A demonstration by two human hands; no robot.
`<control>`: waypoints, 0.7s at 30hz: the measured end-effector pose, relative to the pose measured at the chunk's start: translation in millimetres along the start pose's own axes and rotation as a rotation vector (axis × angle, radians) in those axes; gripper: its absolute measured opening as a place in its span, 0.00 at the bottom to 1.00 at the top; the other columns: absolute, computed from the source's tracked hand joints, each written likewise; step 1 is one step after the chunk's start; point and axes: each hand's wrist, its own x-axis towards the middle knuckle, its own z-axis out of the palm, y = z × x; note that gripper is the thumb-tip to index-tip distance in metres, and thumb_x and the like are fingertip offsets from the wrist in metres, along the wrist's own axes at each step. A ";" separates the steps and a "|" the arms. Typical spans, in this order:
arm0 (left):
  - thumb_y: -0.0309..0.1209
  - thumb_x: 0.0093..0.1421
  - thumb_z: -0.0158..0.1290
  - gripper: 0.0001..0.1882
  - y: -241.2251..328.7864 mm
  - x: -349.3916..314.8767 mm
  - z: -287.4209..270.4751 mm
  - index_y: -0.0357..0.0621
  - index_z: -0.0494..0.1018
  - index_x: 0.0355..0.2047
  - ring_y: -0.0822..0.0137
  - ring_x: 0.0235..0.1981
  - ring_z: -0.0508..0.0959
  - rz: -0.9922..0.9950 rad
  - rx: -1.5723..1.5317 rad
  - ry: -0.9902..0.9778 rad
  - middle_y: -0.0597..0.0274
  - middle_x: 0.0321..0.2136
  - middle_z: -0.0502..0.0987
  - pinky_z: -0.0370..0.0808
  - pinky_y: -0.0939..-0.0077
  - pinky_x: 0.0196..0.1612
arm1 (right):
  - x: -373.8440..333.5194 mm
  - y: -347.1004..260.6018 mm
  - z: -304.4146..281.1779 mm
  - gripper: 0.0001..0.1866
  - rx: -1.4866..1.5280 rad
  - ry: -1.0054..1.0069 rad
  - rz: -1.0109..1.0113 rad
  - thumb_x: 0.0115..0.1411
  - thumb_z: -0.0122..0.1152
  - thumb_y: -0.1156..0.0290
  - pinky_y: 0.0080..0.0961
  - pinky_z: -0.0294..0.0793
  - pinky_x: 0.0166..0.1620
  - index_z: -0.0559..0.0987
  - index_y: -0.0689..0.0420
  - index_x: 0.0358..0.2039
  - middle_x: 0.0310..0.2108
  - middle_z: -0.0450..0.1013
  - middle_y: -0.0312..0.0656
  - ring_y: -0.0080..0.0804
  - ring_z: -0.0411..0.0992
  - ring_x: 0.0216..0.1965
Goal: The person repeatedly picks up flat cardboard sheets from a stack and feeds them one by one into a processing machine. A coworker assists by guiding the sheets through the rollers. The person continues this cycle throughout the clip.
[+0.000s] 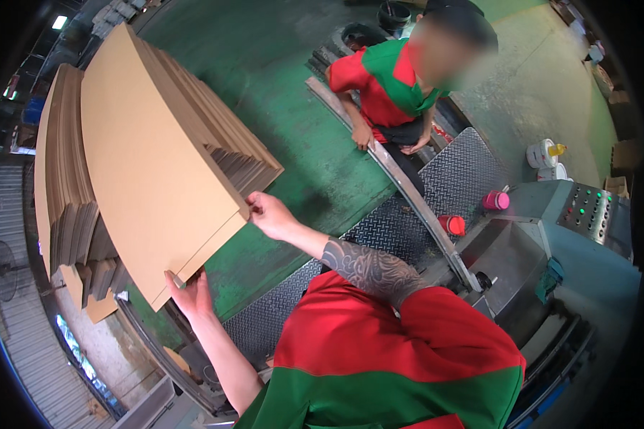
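A long tan cardboard sheet [147, 164] slants up and away to the left in front of me. My left hand [193, 295] grips its near edge, the thumb on top and the fingers partly hidden below. At the sheet's right corner, my right hand [268, 214] has its fingers closed on the edge. A crease line crosses the sheet close to this end. Behind and beneath it is a stack of brown cardboard [218, 118]; how far the held sheet rests on that stack, I cannot tell.
Another cardboard stack [71, 186] stands at the left. Across from me, a co-worker [386, 89] rests a hand on a long metal rail [408, 189]. A machine control panel [587, 211], a red pot [451, 225] and a pink pot [496, 200] are at the right, beside the tread-plate walkway [465, 161].
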 end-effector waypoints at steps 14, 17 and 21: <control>0.43 0.69 0.63 0.35 -25.9 -15.7 17.7 0.31 0.64 0.64 0.52 0.64 0.68 -0.103 -0.016 -0.070 0.46 0.64 0.65 0.66 0.50 0.73 | 0.9 -2.1 -5.1 0.14 -0.015 -0.043 -0.018 0.61 0.56 0.85 0.29 0.79 0.44 0.76 0.65 0.47 0.38 0.81 0.45 0.29 0.81 0.40; 0.45 0.68 0.63 0.34 -30.9 -14.9 24.6 0.37 0.65 0.65 0.51 0.65 0.68 -0.101 -0.032 -0.048 0.47 0.64 0.66 0.65 0.48 0.73 | 8.0 3.8 -6.5 0.14 -0.048 -0.065 -0.007 0.60 0.53 0.86 0.31 0.80 0.44 0.76 0.65 0.47 0.38 0.81 0.45 0.32 0.81 0.39; 0.49 0.62 0.67 0.38 -32.3 -18.3 33.2 0.43 0.66 0.64 0.53 0.60 0.67 -0.116 -0.106 -0.008 0.49 0.61 0.66 0.64 0.49 0.68 | 18.2 12.6 -5.7 0.13 -0.061 -0.098 -0.028 0.59 0.55 0.85 0.35 0.80 0.45 0.78 0.63 0.44 0.38 0.82 0.50 0.37 0.82 0.41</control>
